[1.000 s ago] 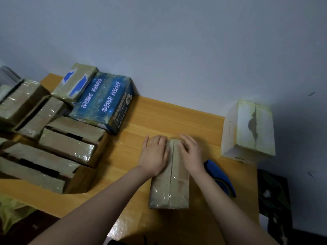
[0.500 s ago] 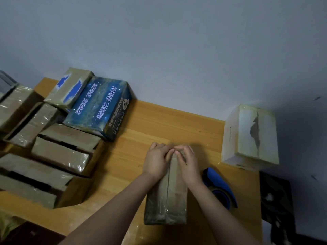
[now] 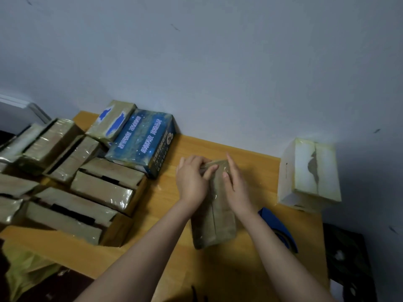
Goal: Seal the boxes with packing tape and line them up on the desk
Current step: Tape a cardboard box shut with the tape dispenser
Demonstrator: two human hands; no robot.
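- The tabletop (image 3: 250,269) is carrying a pile of taped brown boxes (image 3: 102,188) at nine o'clock from the work, while a white box (image 3: 309,171) is standing apart at two o'clock.
- The small brown box (image 3: 214,216) is lying mid-tabletop, running from six to twelve o'clock. Clear tape is shining along its top, so sealing is probably finishing and lining up is coming next.
- A second ago both hands were lying flat on the lid; now they are working at its twelve-o'clock end, which suggests the tape tail is being folded down.
- The left hand (image 3: 192,182) is grasping the far corner, fingers curling over the end and thumb pressing the top.
- The right hand (image 3: 236,188) is released, its straight fingers pressing the lid's right half.
- A blue tape dispenser (image 3: 277,223) is lying at four o'clock, partly hidden.
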